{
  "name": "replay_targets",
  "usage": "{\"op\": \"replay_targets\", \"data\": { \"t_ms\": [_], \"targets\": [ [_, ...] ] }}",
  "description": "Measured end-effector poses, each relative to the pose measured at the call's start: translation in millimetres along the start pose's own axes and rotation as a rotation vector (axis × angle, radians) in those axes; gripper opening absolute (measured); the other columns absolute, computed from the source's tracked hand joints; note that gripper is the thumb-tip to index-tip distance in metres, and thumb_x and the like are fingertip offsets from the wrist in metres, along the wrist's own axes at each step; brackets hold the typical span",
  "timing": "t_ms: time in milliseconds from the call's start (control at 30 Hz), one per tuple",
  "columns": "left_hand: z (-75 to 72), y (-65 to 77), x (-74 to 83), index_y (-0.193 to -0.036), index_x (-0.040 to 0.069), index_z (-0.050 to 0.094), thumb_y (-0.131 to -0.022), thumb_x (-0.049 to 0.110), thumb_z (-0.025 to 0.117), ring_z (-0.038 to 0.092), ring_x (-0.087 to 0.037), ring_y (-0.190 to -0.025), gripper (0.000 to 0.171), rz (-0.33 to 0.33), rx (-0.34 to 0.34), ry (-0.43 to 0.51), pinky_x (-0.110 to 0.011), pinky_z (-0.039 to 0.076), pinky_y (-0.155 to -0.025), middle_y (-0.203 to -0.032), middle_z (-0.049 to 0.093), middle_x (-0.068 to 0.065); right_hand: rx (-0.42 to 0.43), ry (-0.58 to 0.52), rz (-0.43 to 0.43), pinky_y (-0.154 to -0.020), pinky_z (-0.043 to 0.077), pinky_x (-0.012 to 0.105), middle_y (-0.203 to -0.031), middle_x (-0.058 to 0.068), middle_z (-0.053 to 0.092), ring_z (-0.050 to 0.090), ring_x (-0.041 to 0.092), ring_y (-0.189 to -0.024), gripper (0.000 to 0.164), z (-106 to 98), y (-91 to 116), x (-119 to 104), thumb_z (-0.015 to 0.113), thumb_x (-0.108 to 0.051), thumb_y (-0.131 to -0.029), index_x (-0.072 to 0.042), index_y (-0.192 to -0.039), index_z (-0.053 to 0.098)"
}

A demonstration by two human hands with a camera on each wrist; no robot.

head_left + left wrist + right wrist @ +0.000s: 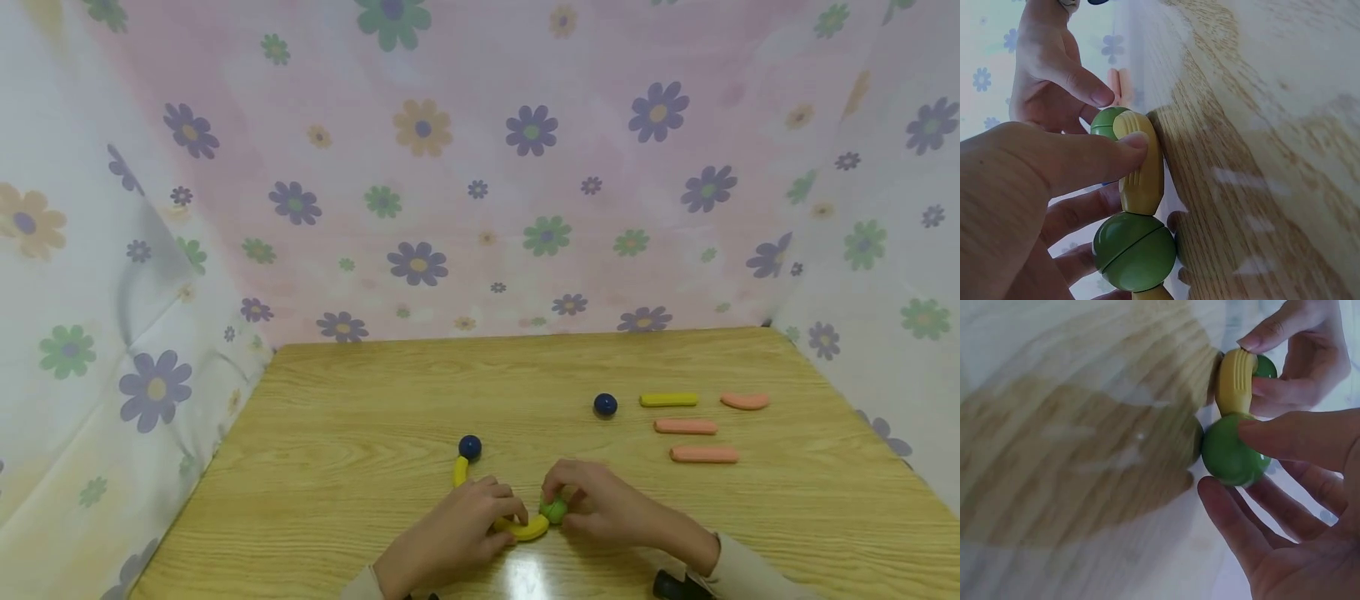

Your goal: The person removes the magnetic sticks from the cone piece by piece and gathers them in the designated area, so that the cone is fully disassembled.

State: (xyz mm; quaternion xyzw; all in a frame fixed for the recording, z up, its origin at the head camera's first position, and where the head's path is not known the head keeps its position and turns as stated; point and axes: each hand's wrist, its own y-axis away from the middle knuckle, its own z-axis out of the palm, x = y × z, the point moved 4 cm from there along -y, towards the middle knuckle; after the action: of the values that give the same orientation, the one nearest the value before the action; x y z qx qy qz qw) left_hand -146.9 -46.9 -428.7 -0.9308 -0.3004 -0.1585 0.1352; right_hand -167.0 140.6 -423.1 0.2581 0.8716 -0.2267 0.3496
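Observation:
My left hand (465, 529) pinches a curved yellow stick (531, 529) low over the wooden table, thumb on its near side. At the stick's right end is a green ball (553, 510), which the thumb and fingers of my right hand (613, 508) grip. In the left wrist view, a second green ball (1135, 251) sits at the stick's other end, with a bit of yellow beyond it; the left hand hides this ball in the head view. Another curved yellow stick (460, 472) runs from behind the left hand up to a dark blue ball (470, 447).
Farther back on the right of the table (360, 400) lie a dark blue ball (605, 405), a straight yellow stick (669, 400), a curved orange stick (745, 402) and two straight orange sticks (704, 454). Flowered cloth (480, 150) hangs behind the table and along both sides.

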Motion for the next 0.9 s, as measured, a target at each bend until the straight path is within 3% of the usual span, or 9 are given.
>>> {"op": "replay_targets", "data": {
  "t_ms": [600, 900],
  "targets": [
    [0.8, -1.9, -2.4, -0.099, 0.023, 0.069, -0.087, 0.021, 0.07, 0.048, 0.001, -0.083, 0.013, -0.024, -0.016, 0.026, -0.014, 0.04, -0.069, -0.098, 0.059, 0.017, 0.028, -0.034, 0.081, -0.07, 0.053, 0.027, -0.097, -0.004, 0.062, 0.059, 0.01, -0.088, 0.027, 6.7, -4.0, 4.0, 0.071, 0.004, -0.078, -0.015, -0.095, 0.062],
    [0.3, -0.8, -2.5, -0.099, 0.023, 0.07, -0.087, 0.021, 0.07, 0.049, 0.001, -0.084, 0.012, -0.025, -0.012, 0.032, -0.014, 0.041, -0.07, -0.097, 0.059, 0.017, 0.055, 0.039, 0.098, -0.068, 0.051, 0.025, -0.094, -0.007, 0.06, 0.056, 0.008, -0.085, 0.027, 6.3, -3.9, 2.6, 0.072, 0.004, -0.074, -0.016, -0.091, 0.064]
  ]
}}
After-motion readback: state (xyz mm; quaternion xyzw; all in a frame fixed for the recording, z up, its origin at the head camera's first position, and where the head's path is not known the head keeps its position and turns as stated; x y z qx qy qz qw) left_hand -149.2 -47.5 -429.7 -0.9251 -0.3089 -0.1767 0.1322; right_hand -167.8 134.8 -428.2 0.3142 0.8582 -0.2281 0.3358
